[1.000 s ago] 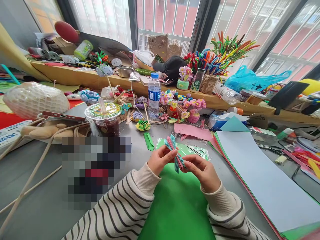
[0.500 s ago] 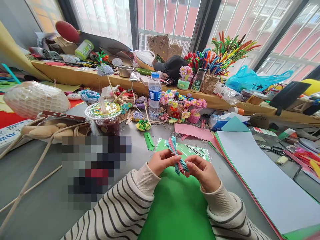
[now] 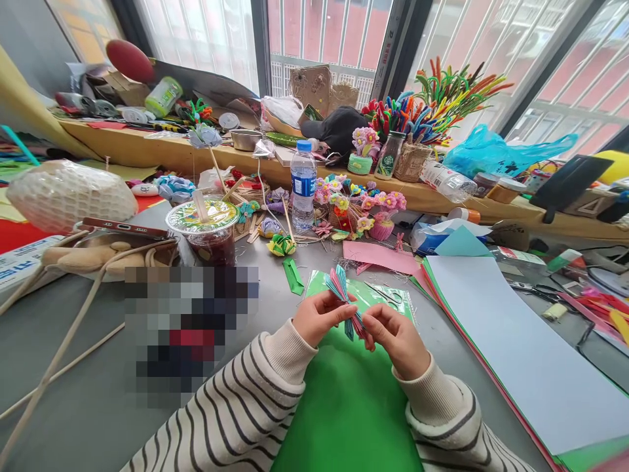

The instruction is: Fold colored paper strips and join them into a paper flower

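Pleated paper (image 3: 339,285) is between both hands: left hand (image 3: 318,319) pinches its waist, right hand (image 3: 401,341) pinches its four-o'clock end. From it, scissors (image 3: 384,294) lie at two o'clock, bottle (image 3: 303,189) at eleven.

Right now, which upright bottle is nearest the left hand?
The blue-capped water bottle, standing on the grey table beyond the left hand. The glass bottle, also upright, stands farther back on the ledge.
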The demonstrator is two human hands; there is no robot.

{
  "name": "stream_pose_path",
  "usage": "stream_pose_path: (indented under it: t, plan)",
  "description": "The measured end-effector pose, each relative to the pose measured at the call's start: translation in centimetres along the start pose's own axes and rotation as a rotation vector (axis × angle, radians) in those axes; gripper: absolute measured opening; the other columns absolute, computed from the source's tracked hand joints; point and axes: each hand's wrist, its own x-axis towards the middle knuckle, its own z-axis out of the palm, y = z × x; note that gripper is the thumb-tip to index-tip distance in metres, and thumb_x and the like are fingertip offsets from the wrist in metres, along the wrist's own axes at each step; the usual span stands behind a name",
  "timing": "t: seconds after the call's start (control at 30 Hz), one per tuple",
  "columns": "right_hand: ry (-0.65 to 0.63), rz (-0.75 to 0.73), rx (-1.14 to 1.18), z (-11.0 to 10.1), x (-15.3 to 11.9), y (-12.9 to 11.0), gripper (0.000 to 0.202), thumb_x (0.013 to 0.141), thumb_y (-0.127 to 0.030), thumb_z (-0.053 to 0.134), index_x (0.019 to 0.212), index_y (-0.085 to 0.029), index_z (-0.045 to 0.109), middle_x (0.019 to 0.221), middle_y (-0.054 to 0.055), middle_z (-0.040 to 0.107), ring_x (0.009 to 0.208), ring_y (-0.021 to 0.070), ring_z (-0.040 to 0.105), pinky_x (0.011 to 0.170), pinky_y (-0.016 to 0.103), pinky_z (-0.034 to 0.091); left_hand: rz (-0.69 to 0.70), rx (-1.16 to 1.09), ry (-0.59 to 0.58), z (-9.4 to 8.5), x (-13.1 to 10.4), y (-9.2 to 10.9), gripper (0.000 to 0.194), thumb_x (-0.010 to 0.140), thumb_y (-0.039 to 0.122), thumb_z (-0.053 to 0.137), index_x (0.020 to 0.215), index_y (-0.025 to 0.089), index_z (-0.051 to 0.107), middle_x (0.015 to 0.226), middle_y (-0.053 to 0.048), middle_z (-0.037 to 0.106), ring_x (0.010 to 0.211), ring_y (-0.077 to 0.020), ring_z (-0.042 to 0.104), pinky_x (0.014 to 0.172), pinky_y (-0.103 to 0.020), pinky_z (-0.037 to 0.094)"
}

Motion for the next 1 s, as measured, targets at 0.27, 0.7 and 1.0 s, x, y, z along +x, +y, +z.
stream_pose_path:
  t: [0.27,0.7,1.0]
  plan:
    - [-0.073,0.066,-0.007,-0.8,-0.1,-0.9,0.034,0.063,-0.047,0.062,0.063,-0.016,0.048,0.051,-0.005,0.049,0.044,0.0062,0.045,0.043,0.021,0.037,-0.022,-0.038,-0.231,-0.7,0.2,-0.8,0.036,0.056,0.033,0.070,0.086,0.014,0.065,0.067,-0.001,0.063,0.063,-0.0139,0.057,0.068,-0.028,0.044]
    - [-0.210,0.040,-0.038,-0.1,-0.5,-1.0,0.035,0.069,-0.050,0.053,0.062,-0.018,0.044,0.047,-0.005,0.043,0.040,0.0066,0.040,0.041,0.021,0.033,0.012,-0.020,-0.315,-0.9,0.1,-1.1,0.037,0.062,0.038,0.065,0.093,0.018,0.065,0.072,-0.002,0.063,0.072,-0.0169,0.057,0.072,-0.029,0.042]
    - [-0.264,0.032,0.016,-0.1,-0.5,-0.1,0.034,0.076,-0.050,0.046,0.066,-0.017,0.046,0.049,-0.004,0.046,0.039,0.0069,0.039,0.040,0.022,0.030,-0.100,-0.195,-0.343,-0.7,0.0,-1.1,0.034,0.062,0.034,0.067,0.091,0.016,0.066,0.065,-0.001,0.062,0.057,-0.0123,0.056,0.062,-0.026,0.044]
